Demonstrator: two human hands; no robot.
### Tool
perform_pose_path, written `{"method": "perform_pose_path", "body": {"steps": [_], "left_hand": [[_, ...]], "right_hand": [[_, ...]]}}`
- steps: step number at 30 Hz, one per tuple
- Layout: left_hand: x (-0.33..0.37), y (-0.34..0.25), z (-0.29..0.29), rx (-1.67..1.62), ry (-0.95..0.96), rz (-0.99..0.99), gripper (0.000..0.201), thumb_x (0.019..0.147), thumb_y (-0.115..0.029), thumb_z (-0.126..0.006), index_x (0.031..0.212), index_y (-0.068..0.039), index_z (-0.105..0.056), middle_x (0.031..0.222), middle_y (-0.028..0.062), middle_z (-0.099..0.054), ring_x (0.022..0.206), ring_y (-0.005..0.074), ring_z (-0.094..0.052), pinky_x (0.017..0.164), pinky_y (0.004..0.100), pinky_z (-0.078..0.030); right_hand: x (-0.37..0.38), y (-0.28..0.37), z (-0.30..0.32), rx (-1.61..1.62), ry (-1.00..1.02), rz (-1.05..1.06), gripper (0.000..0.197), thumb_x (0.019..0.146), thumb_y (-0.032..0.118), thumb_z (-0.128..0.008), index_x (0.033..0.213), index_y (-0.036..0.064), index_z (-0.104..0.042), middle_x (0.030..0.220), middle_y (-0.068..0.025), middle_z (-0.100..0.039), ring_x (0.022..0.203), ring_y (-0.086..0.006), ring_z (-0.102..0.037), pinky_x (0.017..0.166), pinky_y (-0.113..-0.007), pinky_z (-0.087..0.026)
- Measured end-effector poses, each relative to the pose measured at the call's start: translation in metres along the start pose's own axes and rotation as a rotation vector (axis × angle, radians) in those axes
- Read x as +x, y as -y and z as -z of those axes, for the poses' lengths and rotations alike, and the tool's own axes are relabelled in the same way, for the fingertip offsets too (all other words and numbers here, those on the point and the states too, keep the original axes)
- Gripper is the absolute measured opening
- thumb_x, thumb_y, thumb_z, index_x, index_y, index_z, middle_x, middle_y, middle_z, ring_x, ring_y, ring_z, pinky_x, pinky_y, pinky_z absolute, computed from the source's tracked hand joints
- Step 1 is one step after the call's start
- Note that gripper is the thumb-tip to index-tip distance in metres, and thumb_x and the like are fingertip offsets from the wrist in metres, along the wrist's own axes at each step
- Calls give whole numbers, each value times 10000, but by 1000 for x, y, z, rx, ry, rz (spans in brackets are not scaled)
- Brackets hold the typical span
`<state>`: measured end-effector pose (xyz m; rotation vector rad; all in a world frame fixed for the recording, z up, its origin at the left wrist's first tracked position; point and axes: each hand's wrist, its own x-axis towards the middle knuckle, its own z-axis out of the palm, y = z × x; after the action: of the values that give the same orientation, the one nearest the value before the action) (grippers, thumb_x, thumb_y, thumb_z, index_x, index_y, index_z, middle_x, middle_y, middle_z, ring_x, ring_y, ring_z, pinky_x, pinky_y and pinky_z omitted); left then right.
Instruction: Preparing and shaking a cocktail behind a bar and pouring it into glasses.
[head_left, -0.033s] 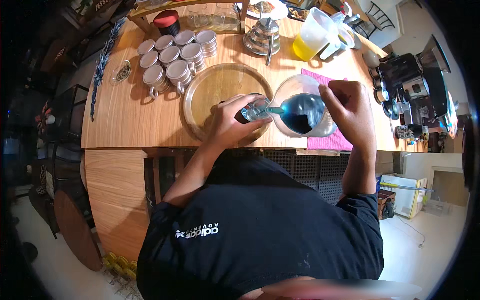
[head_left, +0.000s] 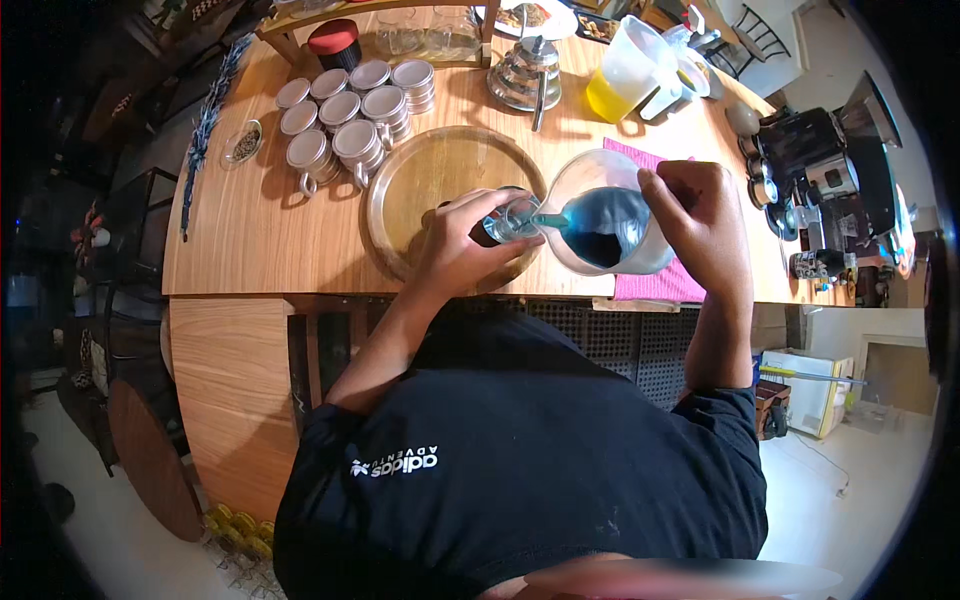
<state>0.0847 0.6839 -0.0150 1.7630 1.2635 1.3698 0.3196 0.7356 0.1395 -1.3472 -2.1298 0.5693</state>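
My left hand is closed around a clear drinking glass, fingers on the far side and thumb on the near side. The glass is above the right part of a round wooden tray with a raised rim. From the right, my right hand grips a clear plastic pitcher; its handle is mostly hidden by my fist. The pitcher is tilted left, its spout at the glass's mouth. Dark blue liquid fills its lower side, and a blue-green stream runs into the glass.
Several lidded mugs stand left of the tray, near a small dish. Behind are a metal kettle, a red-lidded jar and a pitcher with yellow liquid. A pink cloth lies under the tilted pitcher.
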Motion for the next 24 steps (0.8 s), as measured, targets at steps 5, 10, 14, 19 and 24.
{"method": "perform_pose_path", "body": {"steps": [5,10,14,19,24], "left_hand": [[-1,-1,0,4,-7,16,503,770,-142,-894,1223,-14,-715,1139,126,-749,1048,187,-710,937,322,-537],[-3,1,-1,-15,-87,-51,486,765,-234,-904,1175,-43,-727,1057,123,-762,969,232,-749,855,342,-578],[-9,-1,3,-5,-106,-51,497,768,-216,-907,1189,-32,-719,1065,122,-762,976,226,-746,858,332,-575],[-15,-2,9,-11,-178,-95,492,787,-185,-898,1204,-13,-702,1059,119,-756,965,225,-738,850,333,-570],[-20,-8,18,4,-178,63,491,813,-131,-874,1247,-4,-683,1142,108,-734,1058,182,-691,928,331,-541]], "right_hand": [[2,-3,0,53,2,3,368,905,228,-654,707,-83,-652,533,-91,-513,498,-115,-447,503,-324,-355],[3,-14,-1,160,21,-42,358,933,218,-674,737,-81,-667,581,-31,-549,542,-86,-473,523,-293,-381],[0,-17,-8,270,-35,-90,349,932,219,-706,762,-84,-674,651,-31,-612,600,-87,-526,569,-276,-426],[-10,-37,-24,578,-231,-331,309,906,226,-762,1016,-50,-675,928,-96,-676,767,-124,-623,665,-263,-502],[-9,-47,-28,896,-263,-398,303,869,191,-772,1035,-42,-670,948,-114,-681,717,-143,-640,599,-257,-532]]}}
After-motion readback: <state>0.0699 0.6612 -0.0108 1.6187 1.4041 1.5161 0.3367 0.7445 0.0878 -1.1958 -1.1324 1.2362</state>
